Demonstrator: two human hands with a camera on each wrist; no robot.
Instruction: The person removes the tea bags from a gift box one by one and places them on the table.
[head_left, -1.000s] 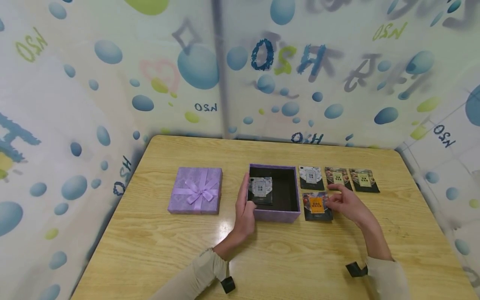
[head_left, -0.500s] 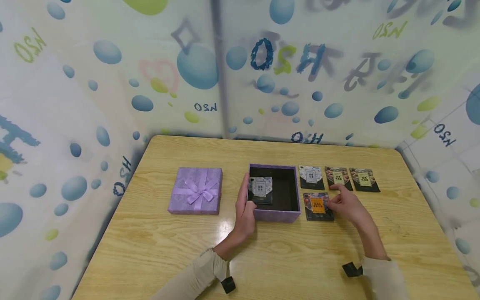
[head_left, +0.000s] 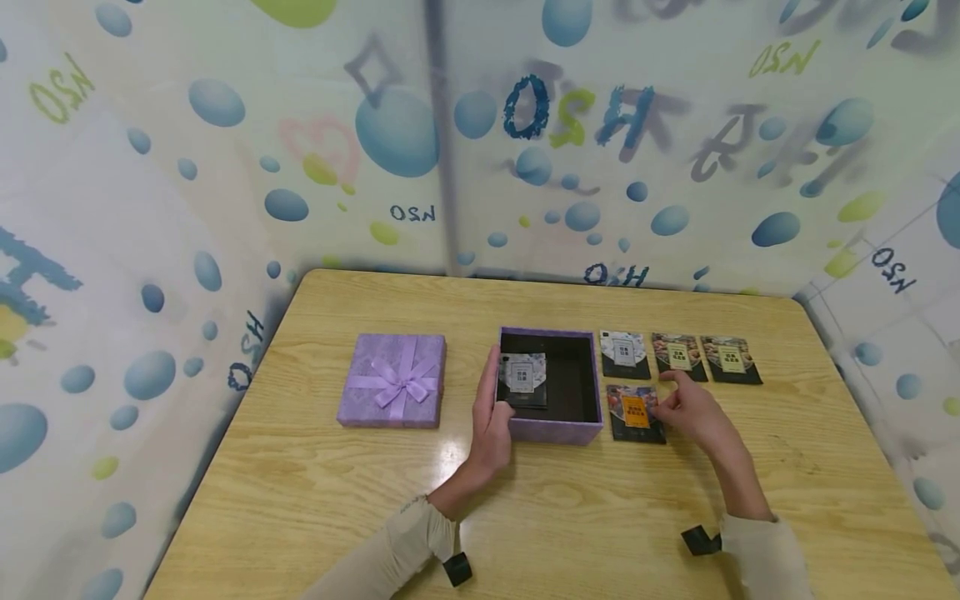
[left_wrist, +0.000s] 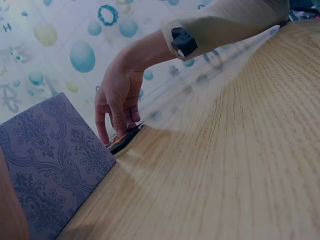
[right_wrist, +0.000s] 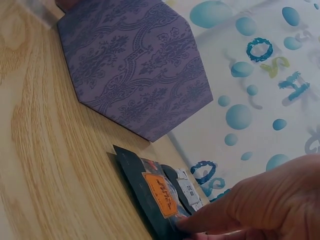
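Note:
In the head view, my left hand (head_left: 491, 421) holds the open purple gift box (head_left: 558, 432) at its near left corner, fingers along the outer left wall and thumb at the front. A black sachet with a pale label (head_left: 522, 377) lies inside on the left. My right hand (head_left: 697, 412) pinches the right edge of a dark sachet with an orange label (head_left: 635, 412), just right of the box. In the right wrist view, the thumb (right_wrist: 215, 215) is on this sachet (right_wrist: 160, 195), which looks slightly tilted off the table.
Behind the orange-labelled sachet lie a pale-labelled sachet (head_left: 624, 354) and two with yellow-green labels, one nearer (head_left: 678, 356) and one farther right (head_left: 731, 358). The purple lid with a ribbon bow (head_left: 392, 381) sits left on the wooden table (head_left: 570, 517). Patterned wall panels stand behind.
The orange-labelled sachet has shifted very slightly under my right hand, and the right forearm has drifted a little left. My left hand and the box stay put.

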